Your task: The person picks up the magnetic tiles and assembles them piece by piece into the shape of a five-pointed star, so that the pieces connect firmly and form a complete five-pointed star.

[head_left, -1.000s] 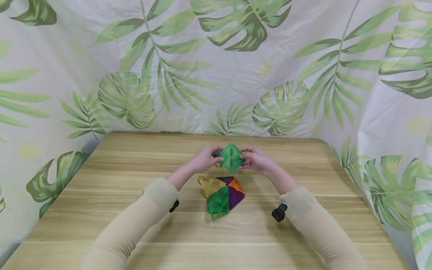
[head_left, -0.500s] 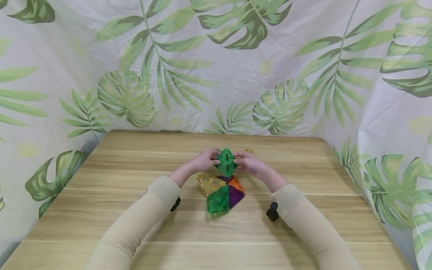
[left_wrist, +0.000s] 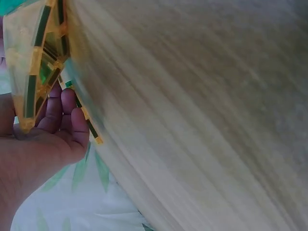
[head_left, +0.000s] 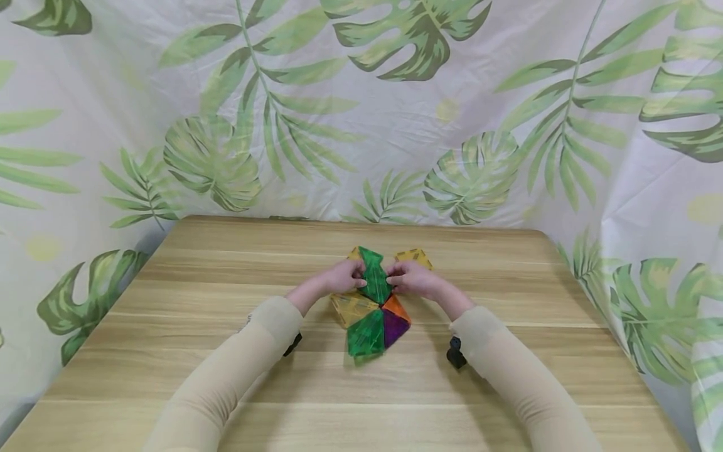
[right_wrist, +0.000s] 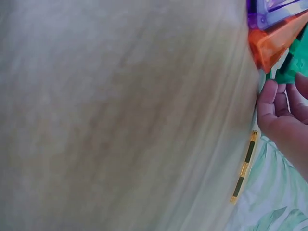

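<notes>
Both hands hold a folded pair of translucent green magnetic tiles (head_left: pixel 375 284) at the far side of a star-like tile cluster. My left hand (head_left: pixel 346 276) grips its left side with thumb and fingers; my right hand (head_left: pixel 413 280) pinches its right side. The cluster shows a yellow tile (head_left: pixel 353 307), a green tile (head_left: pixel 366 336), a purple tile (head_left: pixel 395 329) and an orange tile (head_left: pixel 398 307). In the right wrist view, the right fingers (right_wrist: pixel 279 103) lie beside the green tiles (right_wrist: pixel 293 62). Yellow tiles (left_wrist: pixel 30 57) rise in front of the left hand in its wrist view.
A loose yellow tile (head_left: pixel 415 256) lies on the wooden table (head_left: pixel 271 251) behind the right hand. Another yellow tile (head_left: pixel 354 253) shows behind the left hand. A leaf-patterned cloth (head_left: pixel 390 144) hangs beyond the table's far edge.
The green tiles have come down and toward me, slightly left, onto the far side of the cluster, hiding its far purple tile. Both hands moved with them, uncovering the loose yellow tile.
</notes>
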Available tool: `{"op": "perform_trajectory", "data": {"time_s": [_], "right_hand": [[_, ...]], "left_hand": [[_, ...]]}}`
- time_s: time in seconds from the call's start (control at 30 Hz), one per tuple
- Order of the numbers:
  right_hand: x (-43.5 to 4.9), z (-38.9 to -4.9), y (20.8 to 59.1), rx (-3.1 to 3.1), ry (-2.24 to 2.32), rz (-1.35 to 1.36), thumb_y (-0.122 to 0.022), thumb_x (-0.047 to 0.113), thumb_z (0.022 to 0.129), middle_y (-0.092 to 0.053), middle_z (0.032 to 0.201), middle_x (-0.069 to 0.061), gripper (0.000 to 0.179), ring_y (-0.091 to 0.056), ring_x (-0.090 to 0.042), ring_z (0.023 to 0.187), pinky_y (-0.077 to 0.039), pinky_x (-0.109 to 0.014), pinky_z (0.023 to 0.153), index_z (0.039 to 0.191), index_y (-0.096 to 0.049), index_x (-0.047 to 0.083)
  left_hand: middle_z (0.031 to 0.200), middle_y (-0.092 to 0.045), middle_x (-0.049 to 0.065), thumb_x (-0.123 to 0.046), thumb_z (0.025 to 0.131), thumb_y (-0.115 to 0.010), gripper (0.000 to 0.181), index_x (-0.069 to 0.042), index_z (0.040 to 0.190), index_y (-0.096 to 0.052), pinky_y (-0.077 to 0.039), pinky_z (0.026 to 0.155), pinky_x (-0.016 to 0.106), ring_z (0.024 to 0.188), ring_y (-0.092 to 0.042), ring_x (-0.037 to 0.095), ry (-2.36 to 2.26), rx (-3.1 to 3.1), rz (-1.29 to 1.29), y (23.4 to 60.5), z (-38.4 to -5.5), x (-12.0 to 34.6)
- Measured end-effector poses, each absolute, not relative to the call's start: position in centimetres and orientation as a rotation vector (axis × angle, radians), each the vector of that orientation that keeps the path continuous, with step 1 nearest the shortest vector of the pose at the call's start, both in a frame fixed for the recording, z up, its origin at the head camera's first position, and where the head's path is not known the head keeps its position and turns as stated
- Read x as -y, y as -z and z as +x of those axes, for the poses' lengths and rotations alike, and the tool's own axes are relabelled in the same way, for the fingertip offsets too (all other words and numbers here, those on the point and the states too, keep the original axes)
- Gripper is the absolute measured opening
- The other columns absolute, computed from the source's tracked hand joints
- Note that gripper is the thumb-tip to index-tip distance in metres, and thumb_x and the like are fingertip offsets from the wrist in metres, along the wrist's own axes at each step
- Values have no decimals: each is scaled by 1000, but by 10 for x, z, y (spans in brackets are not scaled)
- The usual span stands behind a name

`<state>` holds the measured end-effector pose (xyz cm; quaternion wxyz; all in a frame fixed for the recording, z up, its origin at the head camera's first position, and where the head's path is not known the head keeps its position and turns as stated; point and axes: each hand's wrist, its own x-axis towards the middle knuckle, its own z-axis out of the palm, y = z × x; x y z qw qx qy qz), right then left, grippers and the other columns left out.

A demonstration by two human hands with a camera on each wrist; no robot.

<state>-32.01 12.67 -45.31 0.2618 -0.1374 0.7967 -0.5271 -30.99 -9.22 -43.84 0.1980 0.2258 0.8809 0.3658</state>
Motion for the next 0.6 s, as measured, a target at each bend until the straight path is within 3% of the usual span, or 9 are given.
{"op": "perform_trajectory", "data": {"time_s": [0.1, 0.17, 0.23, 0.33, 0.43, 0.6], "right_hand": [[-126, -320, 454, -2270, 1306, -445, -54, 3, 94, -63, 104, -13, 24, -58, -12, 83, -53, -36, 80, 114, -59, -8], [-126, -320, 454, -2312, 1256, -482, -54, 4, 94, -64, 105, -14, 25, -59, -13, 86, -53, -34, 80, 116, -60, -7], [-128, -321, 455, -2364, 1208, -519, -55, 6, 94, -65, 108, -14, 28, -61, -15, 91, -54, -33, 79, 119, -60, -4], [-134, -325, 452, -2497, 1131, -639, -56, 7, 94, -66, 109, -15, 30, -62, -21, 97, -52, -33, 83, 123, -59, -3], [-145, -330, 446, -2645, 1088, -697, -58, 6, 93, -64, 113, -18, 31, -59, -29, 100, -49, -39, 85, 122, -59, -3], [-168, -341, 442, -2826, 1011, -655, -62, 5, 89, -56, 125, -22, 35, -50, -39, 115, -41, -50, 98, 123, -57, -4]], "left_hand": [[69, -37, 2, -8, 95, -56, 16, -1, 85, -45, -32, 58, 25, 62, -38, 14, -993, -2464, 658, 442, -310, 93], [68, -38, 2, -9, 95, -56, 16, -1, 85, -46, -33, 57, 25, 61, -39, 14, -986, -2464, 655, 443, -310, 95], [77, -49, 2, -11, 95, -56, 12, 1, 94, -53, -40, 62, 25, 70, -47, 13, -976, -2485, 633, 444, -308, 96], [99, -62, 9, -12, 94, -57, 28, 3, 118, -54, -50, 77, 31, 91, -59, 20, -952, -2525, 629, 441, -306, 100], [115, -61, 16, -11, 93, -60, 50, 2, 137, -41, -48, 91, 39, 108, -58, 29, -909, -2563, 684, 437, -303, 105], [128, -53, 19, -13, 89, -65, 74, -6, 149, -22, -42, 100, 45, 119, -52, 34, -821, -2557, 825, 434, -303, 107]]}}
